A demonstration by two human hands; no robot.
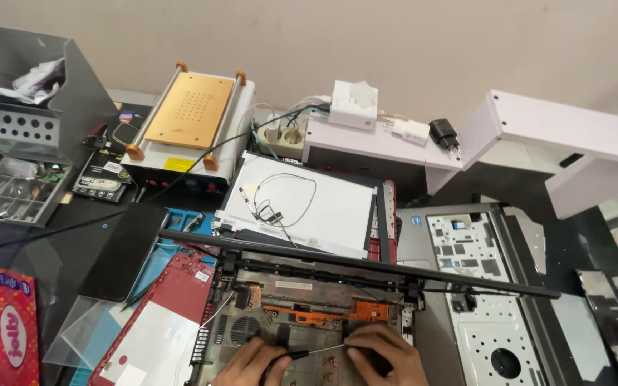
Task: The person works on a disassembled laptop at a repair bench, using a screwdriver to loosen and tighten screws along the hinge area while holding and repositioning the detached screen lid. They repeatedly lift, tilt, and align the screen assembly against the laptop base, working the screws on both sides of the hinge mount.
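An opened laptop base [302,300] lies in front of me with its dark inner frame and orange parts showing. My left hand [252,363] is shut on the black handle of a thin screwdriver [309,352], whose metal shaft runs right. My right hand [388,354] pinches the shaft near its tip, down on the laptop base. A thin black bar [366,266], the laptop's lid edge, crosses just above the base.
A white panel with loose antenna wires [295,204] lies behind the base. A grey palmrest cover [488,286] is at right, a red lid [159,322] at left. A heating plate machine [191,121], parts organiser [16,143] and tissue pack [1,325] stand around.
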